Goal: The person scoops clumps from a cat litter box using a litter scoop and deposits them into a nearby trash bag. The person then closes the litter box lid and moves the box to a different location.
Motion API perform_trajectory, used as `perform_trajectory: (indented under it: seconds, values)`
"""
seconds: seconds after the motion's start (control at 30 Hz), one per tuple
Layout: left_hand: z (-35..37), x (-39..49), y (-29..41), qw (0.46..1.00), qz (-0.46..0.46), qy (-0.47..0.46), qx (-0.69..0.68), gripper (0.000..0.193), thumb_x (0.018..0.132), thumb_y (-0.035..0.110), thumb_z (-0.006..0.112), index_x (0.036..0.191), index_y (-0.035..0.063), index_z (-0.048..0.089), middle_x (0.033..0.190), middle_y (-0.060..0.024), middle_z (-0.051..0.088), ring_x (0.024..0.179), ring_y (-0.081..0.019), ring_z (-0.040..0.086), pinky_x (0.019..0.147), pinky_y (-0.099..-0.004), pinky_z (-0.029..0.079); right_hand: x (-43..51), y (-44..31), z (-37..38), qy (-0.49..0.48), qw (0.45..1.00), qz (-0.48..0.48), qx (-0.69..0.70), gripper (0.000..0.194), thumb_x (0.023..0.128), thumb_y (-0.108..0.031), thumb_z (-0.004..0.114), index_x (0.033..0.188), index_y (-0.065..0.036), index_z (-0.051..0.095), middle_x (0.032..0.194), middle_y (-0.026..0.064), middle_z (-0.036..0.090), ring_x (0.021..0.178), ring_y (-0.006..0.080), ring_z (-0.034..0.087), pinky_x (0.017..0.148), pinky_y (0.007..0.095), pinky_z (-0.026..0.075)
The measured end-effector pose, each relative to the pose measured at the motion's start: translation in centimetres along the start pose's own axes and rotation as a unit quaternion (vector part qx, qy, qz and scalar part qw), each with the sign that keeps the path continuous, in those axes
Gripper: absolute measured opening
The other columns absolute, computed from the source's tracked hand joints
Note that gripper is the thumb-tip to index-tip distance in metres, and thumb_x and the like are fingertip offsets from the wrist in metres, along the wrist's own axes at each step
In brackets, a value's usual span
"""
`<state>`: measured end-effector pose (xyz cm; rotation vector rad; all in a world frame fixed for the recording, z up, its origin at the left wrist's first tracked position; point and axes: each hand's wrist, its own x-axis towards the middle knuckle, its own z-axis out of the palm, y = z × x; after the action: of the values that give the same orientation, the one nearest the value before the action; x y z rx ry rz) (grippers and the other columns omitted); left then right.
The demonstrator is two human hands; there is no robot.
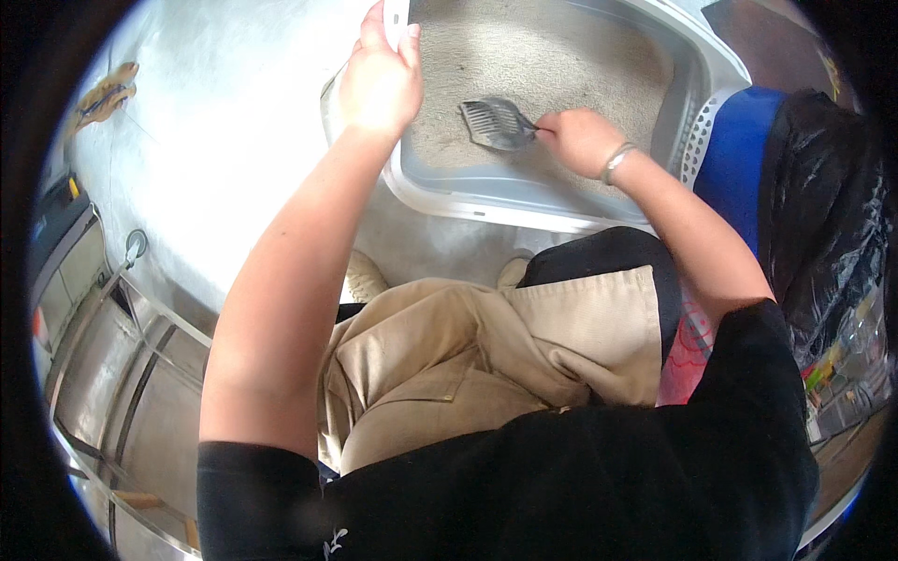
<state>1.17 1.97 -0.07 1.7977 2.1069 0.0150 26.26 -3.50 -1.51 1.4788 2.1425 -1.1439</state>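
Observation:
In front of me stands a grey plastic litter box with a white rim (484,213), holding a bed of pale, fine-grained litter (547,63). My left hand (382,88) grips the rim on the left side, thumb towards the inside. A dark slotted litter scoop (499,126) is in my right hand (584,142), held by its handle over the litter. The scoop's slotted head points left and tilts. Whether its lower edge touches the litter is hard to tell, and I cannot make out any clump in it.
Right of the box are a blue container (736,151) and a black plastic bag (817,217). A metal-framed rack or cage (140,357) with a caster (136,244) stands at left. Farther up lies a brownish, unclear object (105,95). My shoe (366,277) is below the box.

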Motion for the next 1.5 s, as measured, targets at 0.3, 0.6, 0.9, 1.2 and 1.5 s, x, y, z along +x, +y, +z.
perform_trajectory:
  seconds: [0.3,0.6,0.9,1.2,1.5]
  values:
    - [2.1,0.6,-1.5,0.997,0.030,0.010,0.069,0.060,0.101,0.046,0.032,0.108,-0.0040,0.064,0.102,-0.0332,0.063,0.094,-0.0465,0.063,0.088,-0.0518,0.048,3.2,0.1,5.5,-0.003,0.991,-0.056,0.119,0.029,0.095,-0.027,0.051,0.106,-0.006,0.068,0.098,0.0202,0.068,0.093,0.0390,0.064,0.086,0.0458,0.050]
    - [0.5,0.2,0.1,0.999,0.014,0.046,-0.009,0.057,0.101,0.045,0.034,0.115,-0.0036,0.060,0.110,-0.0329,0.061,0.101,-0.0479,0.060,0.091,-0.0516,0.047,0.1,2.0,3.5,-0.003,0.954,0.000,0.298,0.030,0.096,-0.028,0.056,0.113,-0.005,0.067,0.084,0.0138,0.068,0.077,0.0246,0.064,0.075,0.0364,0.051]
    - [-0.4,0.0,0.6,0.989,0.042,0.046,-0.132,0.060,0.099,0.041,0.043,0.146,0.0070,0.030,0.121,-0.0266,0.059,0.110,-0.0408,0.060,0.096,-0.0461,0.046,-3.3,1.6,-0.2,0.112,0.929,-0.009,0.353,0.025,0.096,-0.023,0.058,0.111,-0.005,0.067,0.066,0.0032,0.058,0.061,0.0117,0.055,0.061,0.0296,0.048]
    - [0.0,0.4,0.4,0.986,0.041,0.034,-0.155,0.059,0.099,0.042,0.044,0.146,0.0081,0.030,0.123,-0.0252,0.059,0.111,-0.0395,0.060,0.096,-0.0454,0.046,-4.8,1.8,-1.3,0.199,0.910,0.022,0.362,0.026,0.097,-0.023,0.059,0.112,-0.003,0.067,0.066,0.0036,0.059,0.060,0.0126,0.055,0.060,0.0295,0.048]
    - [-0.4,0.1,0.8,0.988,0.033,0.028,-0.151,0.059,0.100,0.041,0.044,0.147,0.0095,0.030,0.124,-0.0247,0.059,0.113,-0.0386,0.059,0.097,-0.0445,0.046,-7.3,1.3,-3.1,0.228,0.893,0.046,0.385,0.028,0.098,-0.021,0.056,0.113,0.001,0.065,0.066,-0.0025,0.054,0.061,0.0064,0.048,0.058,0.0239,0.042]
